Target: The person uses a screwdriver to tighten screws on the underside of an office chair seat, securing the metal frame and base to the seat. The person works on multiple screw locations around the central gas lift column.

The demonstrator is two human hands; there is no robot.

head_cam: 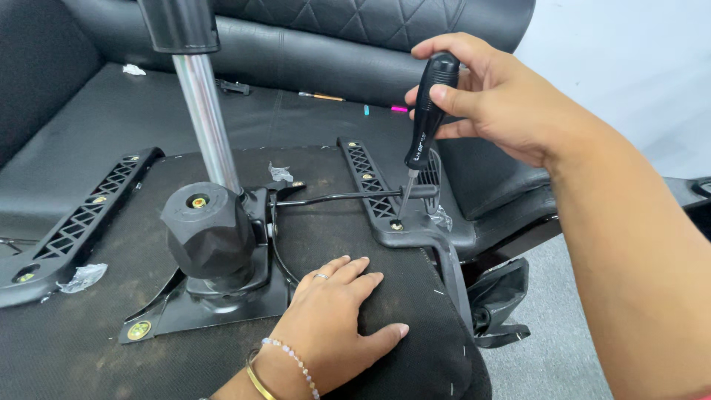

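Note:
An upturned office chair seat (96,348) lies before me, its black fabric underside facing up. My right hand (496,96) grips a black-handled screwdriver (427,118), held nearly upright, with its tip on a screw (398,224) in the right armrest bracket (378,189). My left hand (337,315) lies flat, fingers apart, on the seat's front edge, just right of the black metal tilt mechanism plate (185,315). It wears a ring and bracelets.
A chrome gas-lift column (207,126) rises from the black knob housing (207,230). A second armrest bracket (81,218) lies at the left. Behind is a black leather sofa (311,44) with small pens on it. Grey floor (555,348) shows at the right.

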